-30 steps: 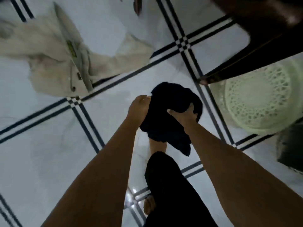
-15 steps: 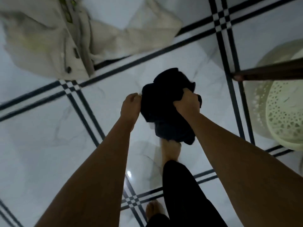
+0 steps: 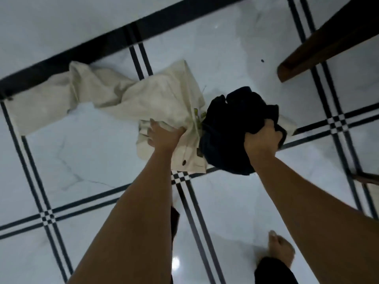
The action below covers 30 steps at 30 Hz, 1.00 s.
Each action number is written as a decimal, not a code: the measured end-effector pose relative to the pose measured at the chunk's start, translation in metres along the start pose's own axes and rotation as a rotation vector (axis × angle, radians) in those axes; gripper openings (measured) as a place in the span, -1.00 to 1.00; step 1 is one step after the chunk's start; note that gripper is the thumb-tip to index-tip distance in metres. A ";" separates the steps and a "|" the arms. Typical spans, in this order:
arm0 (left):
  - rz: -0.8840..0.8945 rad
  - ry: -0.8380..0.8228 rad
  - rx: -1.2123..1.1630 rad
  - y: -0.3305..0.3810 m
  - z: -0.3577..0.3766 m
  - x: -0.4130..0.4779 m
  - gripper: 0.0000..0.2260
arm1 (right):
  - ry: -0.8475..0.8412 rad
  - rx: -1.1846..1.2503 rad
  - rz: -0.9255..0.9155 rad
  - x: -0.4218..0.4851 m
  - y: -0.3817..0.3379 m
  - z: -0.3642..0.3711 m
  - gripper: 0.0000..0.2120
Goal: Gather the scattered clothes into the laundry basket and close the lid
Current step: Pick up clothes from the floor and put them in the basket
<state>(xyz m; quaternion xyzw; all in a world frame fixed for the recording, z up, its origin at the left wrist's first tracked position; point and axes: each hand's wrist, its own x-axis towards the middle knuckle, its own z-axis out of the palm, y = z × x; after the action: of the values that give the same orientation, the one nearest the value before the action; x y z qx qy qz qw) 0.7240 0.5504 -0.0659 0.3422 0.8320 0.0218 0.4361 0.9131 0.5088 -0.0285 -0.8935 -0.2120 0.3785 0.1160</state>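
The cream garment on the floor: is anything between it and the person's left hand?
Nothing visible. The left hand is already on the cream garment, its fingers pressed into the cloth. The right hand grips the dark clothing beside it.

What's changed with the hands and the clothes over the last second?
The left hand let go of the black garment and reached forward to take hold of the cream trousers on the floor. The view swung, so the basket is out of frame. The right hand keeps its grip on the black garment.

Glossy white tiled floor (image 3: 86, 152), black double-line grid; cream trousers (image 3: 127, 97) sprawled on it; bare foot (image 3: 280, 250) planted
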 end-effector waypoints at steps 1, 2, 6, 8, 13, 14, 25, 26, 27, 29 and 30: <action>0.024 -0.024 0.100 0.002 -0.003 0.021 0.03 | 0.017 -0.007 0.025 0.006 -0.010 0.014 -0.52; 0.056 -0.063 0.206 -0.002 -0.003 0.049 0.08 | 0.027 -0.011 0.056 0.015 -0.018 0.037 -0.52; 0.236 -0.223 0.571 -0.022 0.004 0.120 0.23 | 0.038 0.007 0.125 0.037 -0.030 0.098 -0.52; 0.315 -0.247 0.650 -0.035 0.010 0.146 0.26 | 0.036 0.023 0.123 0.045 -0.025 0.124 -0.53; 0.374 -0.071 0.730 -0.058 0.023 0.180 0.04 | 0.126 0.214 0.172 0.045 -0.003 0.159 -0.56; 0.406 -0.065 0.699 -0.058 0.020 0.183 -0.06 | 0.142 0.255 0.180 0.041 0.000 0.159 -0.57; 0.186 -0.480 -0.124 -0.047 -0.024 0.041 -0.68 | 0.099 0.564 0.154 -0.064 0.024 0.067 -0.64; 0.166 -0.515 -0.176 -0.043 -0.023 0.014 -0.69 | 0.085 0.599 0.151 -0.080 0.028 0.053 -0.63; 0.155 -0.550 -0.217 -0.034 -0.027 -0.028 -0.69 | 0.087 0.645 0.154 -0.106 0.033 0.023 -0.62; 0.113 -0.618 -0.302 -0.020 -0.034 -0.092 -0.69 | 0.069 0.740 0.164 -0.148 0.041 -0.018 -0.64; 0.101 -0.652 -0.336 -0.012 -0.041 -0.126 -0.73 | 0.046 0.794 0.155 -0.172 0.044 -0.040 -0.67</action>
<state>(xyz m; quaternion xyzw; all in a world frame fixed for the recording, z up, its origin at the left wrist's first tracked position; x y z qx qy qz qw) 0.7360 0.4778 0.0451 0.2954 0.6163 0.0697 0.7267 0.8474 0.3873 0.0906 -0.8009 0.0214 0.4184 0.4279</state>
